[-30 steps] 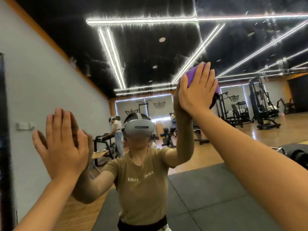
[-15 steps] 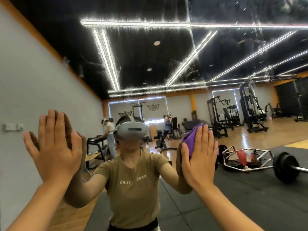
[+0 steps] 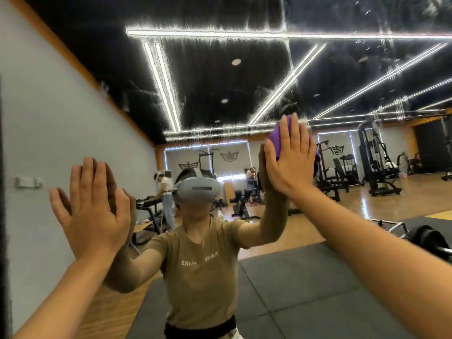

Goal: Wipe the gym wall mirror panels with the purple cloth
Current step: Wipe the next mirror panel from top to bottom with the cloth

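Head view: right hand (image 3: 291, 157), fingers straight, presses bunched purple cloth (image 3: 277, 140) on streaked mirror (image 3: 220, 94); left hand (image 3: 94, 211) flat, open-fingered.

mirror (image 3: 244, 81) glass showing glossy, streaked with smears. cloth (image 3: 277, 140) looking soft, matt purple fabric. reflected floor (image 3: 367, 206) appearing glossy wood; mats (image 3: 305, 289) looking matt rubber.
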Motion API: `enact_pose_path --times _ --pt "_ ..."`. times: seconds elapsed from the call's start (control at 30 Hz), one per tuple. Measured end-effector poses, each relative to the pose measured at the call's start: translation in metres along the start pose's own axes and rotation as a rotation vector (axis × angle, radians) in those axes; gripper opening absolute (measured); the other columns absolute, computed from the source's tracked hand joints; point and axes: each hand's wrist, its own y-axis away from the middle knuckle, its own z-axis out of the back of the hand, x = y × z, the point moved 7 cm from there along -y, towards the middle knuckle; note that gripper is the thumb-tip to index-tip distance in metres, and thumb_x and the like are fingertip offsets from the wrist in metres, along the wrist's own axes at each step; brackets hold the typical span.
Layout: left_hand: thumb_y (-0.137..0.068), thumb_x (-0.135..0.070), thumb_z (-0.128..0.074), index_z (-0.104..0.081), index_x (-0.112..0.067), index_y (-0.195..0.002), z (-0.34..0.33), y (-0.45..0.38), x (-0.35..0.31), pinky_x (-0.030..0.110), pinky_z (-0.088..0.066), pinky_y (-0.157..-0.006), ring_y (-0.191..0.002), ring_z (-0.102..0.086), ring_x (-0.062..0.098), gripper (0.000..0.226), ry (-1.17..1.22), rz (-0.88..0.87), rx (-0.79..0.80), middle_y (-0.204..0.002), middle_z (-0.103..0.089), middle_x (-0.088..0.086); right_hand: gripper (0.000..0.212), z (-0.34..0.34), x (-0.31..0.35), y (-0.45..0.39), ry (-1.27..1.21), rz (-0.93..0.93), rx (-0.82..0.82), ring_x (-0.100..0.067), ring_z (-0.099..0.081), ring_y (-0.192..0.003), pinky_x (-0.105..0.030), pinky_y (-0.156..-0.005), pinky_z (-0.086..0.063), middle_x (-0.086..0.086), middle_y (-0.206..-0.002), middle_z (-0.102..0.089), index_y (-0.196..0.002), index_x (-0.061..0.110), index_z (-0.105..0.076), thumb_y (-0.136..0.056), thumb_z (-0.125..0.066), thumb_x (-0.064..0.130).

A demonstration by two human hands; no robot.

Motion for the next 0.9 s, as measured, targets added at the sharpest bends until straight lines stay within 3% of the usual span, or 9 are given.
enact_pose_path --times 0.2,0.37,0.67,0.9 --pt "-0.104 -0.045 -0.018 -0.011 -0.025 -0.162 -0.01 0.0 0.006 0.062 -0.005 -0.122 -0.156 -0.002 0.016 0.061 0.007 -0.023 0.0 -0.17 -0.008 -0.003 0.07 0.0 0.0 -0.013 -0.013 0.096 -0.038 -0.019 0.003 -0.156 -0.035 -0.123 0.012 0.0 -0.17 -0.003 -0.162 0.021 -0.008 -0.102 -0.019 0.055" --pt "-0.103 -0.039 -0.026 -0.023 -0.016 -0.16 0.0 0.0 -0.002 0.056 -0.001 -0.124 -0.156 -0.008 0.019 0.062 -0.032 -0.01 -0.014 -0.168 -0.016 0.002 0.067 -0.011 -0.019 0.058 -0.03 0.158 -0.055 -0.017 -0.003 -0.157 -0.044 -0.126 -0.001 0.002 -0.17 -0.009 -0.162 0.025 -0.012 -0.103 -0.022 0.057" --pt "-0.103 -0.038 -0.027 -0.023 -0.015 -0.16 0.003 0.001 -0.005 0.056 -0.001 -0.124 -0.156 -0.009 0.02 0.061 -0.047 -0.009 -0.012 -0.168 -0.016 0.003 0.065 -0.029 -0.048 0.191 0.092 0.299 -0.025 -0.029 -0.019 -0.154 -0.056 -0.12 -0.019 -0.005 -0.168 -0.02 -0.159 0.016 -0.024 -0.106 -0.024 0.054" --pt "-0.102 -0.036 -0.029 -0.025 -0.013 -0.159 0.006 0.0 -0.008 0.052 0.002 -0.123 -0.156 -0.01 0.02 0.061 -0.05 -0.001 -0.016 -0.168 -0.018 0.004 0.065 -0.02 -0.032 0.147 0.081 0.356 -0.04 -0.027 -0.02 -0.154 -0.053 -0.122 -0.017 -0.007 -0.167 -0.023 -0.159 0.016 -0.026 -0.105 -0.026 0.052"
